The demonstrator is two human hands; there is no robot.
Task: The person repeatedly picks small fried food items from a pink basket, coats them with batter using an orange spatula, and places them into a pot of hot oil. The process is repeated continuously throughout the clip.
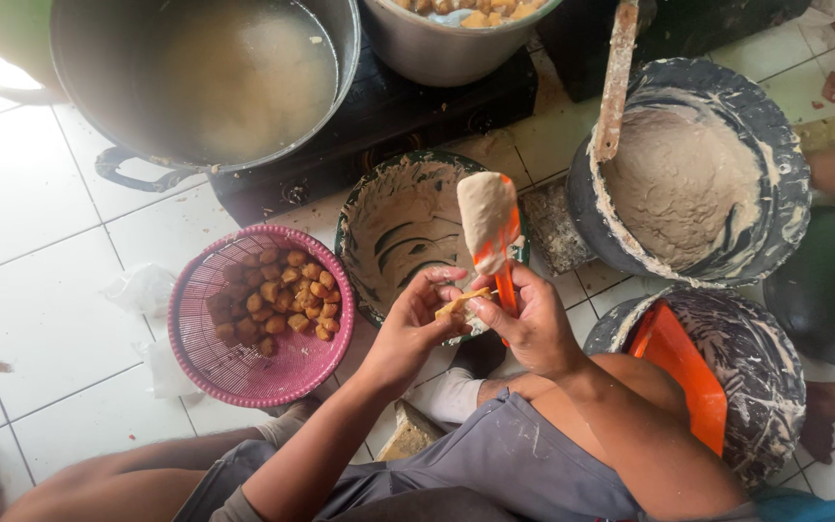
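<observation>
- Head view: your left hand [416, 324] pinches a small fried tofu piece [460, 304]; your right hand [531, 324] grips an orange spatula [505, 261] loaded with paste, both meeting over the smeared green bowl [393, 232].
- The pink basket [244, 372] of tofu sits just left.

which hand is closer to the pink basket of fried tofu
Left. The left hand holds a tofu piece just right of the pink basket, close to its rim. The right hand, gripping the orange spatula, sits farther right, beyond the left hand.
</observation>
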